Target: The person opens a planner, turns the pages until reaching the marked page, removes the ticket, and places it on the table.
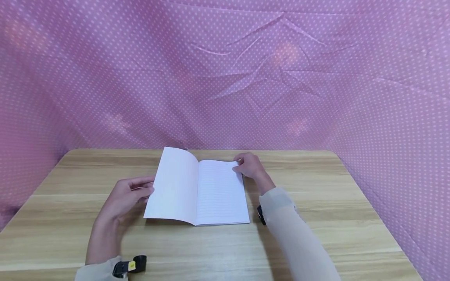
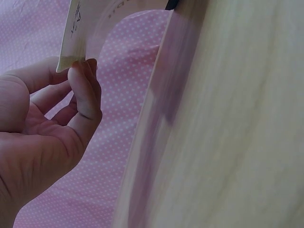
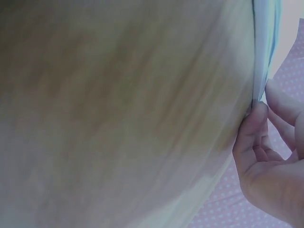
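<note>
A notebook [image 1: 221, 195] with ruled right-hand pages lies spread on the wooden table. Its blank white front cover [image 1: 173, 185] is lifted on the left and curves up from the spine. My left hand [image 1: 128, 193] pinches the cover's outer edge between thumb and fingers; in the left wrist view the cover [image 2: 73, 35] shows dark writing on its outer face. At the notebook's upper right corner, my right hand [image 1: 249, 164] pinches the page edges. The right wrist view shows thumb and fingertips of that hand [image 3: 270, 142] at the stacked page edges [image 3: 263, 52].
The light wooden table [image 1: 316, 195] has rounded far corners. Pink cloth [image 1: 225, 78] with white dots hangs behind it and along both sides. Each wrist wears a dark strap, the left one [image 1: 130, 266] with a yellow mark.
</note>
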The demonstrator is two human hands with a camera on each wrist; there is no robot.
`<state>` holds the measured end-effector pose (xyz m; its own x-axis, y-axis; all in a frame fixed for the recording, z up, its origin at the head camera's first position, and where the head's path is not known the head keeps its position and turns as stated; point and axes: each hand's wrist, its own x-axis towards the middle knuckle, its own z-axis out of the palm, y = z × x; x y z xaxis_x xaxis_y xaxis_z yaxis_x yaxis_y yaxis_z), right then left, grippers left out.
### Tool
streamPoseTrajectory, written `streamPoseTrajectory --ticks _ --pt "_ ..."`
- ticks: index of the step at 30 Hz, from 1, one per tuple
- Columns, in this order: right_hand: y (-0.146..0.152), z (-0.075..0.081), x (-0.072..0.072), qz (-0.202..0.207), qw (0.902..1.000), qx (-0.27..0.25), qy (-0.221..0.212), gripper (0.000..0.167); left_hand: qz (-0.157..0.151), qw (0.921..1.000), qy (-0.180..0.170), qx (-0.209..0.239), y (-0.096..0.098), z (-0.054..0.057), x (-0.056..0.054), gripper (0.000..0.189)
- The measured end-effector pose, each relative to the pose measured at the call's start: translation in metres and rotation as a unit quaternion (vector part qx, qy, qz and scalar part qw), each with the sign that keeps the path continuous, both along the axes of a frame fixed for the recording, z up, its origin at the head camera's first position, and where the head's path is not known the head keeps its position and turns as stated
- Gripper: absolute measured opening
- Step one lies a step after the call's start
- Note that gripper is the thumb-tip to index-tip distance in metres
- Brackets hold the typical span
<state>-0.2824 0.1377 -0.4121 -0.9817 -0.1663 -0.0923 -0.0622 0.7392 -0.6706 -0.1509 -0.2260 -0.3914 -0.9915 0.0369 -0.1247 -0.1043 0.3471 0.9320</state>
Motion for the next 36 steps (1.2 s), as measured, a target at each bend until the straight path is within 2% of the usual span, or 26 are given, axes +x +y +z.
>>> streamPoseTrajectory --ticks 9,13,17,20,26,30,33,36 --pt "0.000 -0.001 -0.001 0.013 0.9997 0.020 0.007 0.036 0.000 0.9999 -0.010 -0.005 0.001 0.001 0.001 0.049" --pt "0.000 0.001 -0.001 0.026 0.9968 0.068 0.032 0.034 0.000 0.9999 -0.010 -0.003 0.002 0.002 0.001 0.049" --pt "-0.001 0.002 -0.002 0.043 0.9891 0.126 0.063 0.030 0.000 0.9999 -0.010 -0.001 0.002 0.002 0.001 0.049" --pt "-0.002 0.002 -0.002 0.050 0.9863 0.138 0.075 0.026 0.001 0.9999 -0.012 -0.002 0.002 0.001 0.000 0.049" --pt "0.002 0.000 0.000 0.046 0.9935 0.086 0.058 0.015 -0.002 0.9999 -0.015 0.001 0.005 -0.001 0.000 0.048" --pt "0.005 0.001 0.000 0.043 0.9984 0.024 0.027 0.017 -0.004 0.9999 -0.014 0.000 0.004 -0.001 0.001 0.049" --pt "0.008 0.004 -0.001 0.052 0.9977 -0.043 0.002 0.022 -0.004 1.0000 -0.008 -0.002 0.001 -0.001 0.002 0.049" --pt "0.013 0.006 -0.001 0.060 0.9918 -0.110 -0.025 0.025 -0.008 0.9999 -0.002 0.007 0.001 0.000 0.002 0.050"
